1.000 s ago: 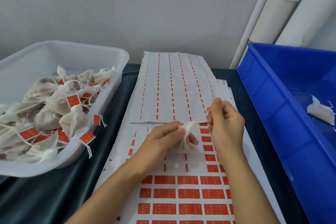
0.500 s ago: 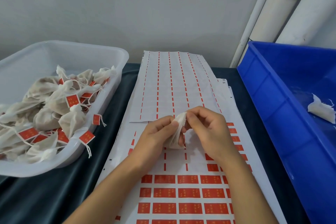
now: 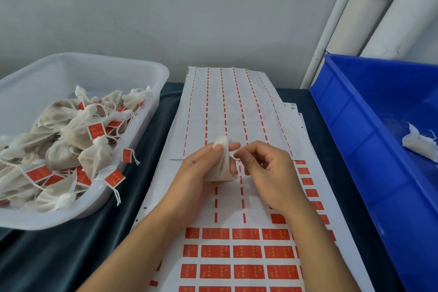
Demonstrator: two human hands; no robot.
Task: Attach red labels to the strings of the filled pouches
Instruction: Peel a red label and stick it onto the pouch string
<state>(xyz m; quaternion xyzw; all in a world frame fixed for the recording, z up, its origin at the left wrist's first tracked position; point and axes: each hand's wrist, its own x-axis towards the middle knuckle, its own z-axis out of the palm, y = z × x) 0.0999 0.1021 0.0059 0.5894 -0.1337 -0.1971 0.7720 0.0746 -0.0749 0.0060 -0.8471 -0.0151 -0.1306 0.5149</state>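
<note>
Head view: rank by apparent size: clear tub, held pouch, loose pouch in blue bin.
1. clear tub
2. held pouch in left hand
3. loose pouch in blue bin; similar to 2, unsure.

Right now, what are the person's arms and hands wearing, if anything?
Nothing visible. The left hand and right hand are bare: no gloves, rings, watch or bands. Both forearms are uncovered to the frame's bottom edge, with no sleeve in view.

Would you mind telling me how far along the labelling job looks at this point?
Done: the clear tub holds a pile of pouches already wearing red labels. In hand: the left hand grips an unlabelled pouch while the right hand pinches near its top. Left: one pouch in the blue bin, and unused label rows.
</note>
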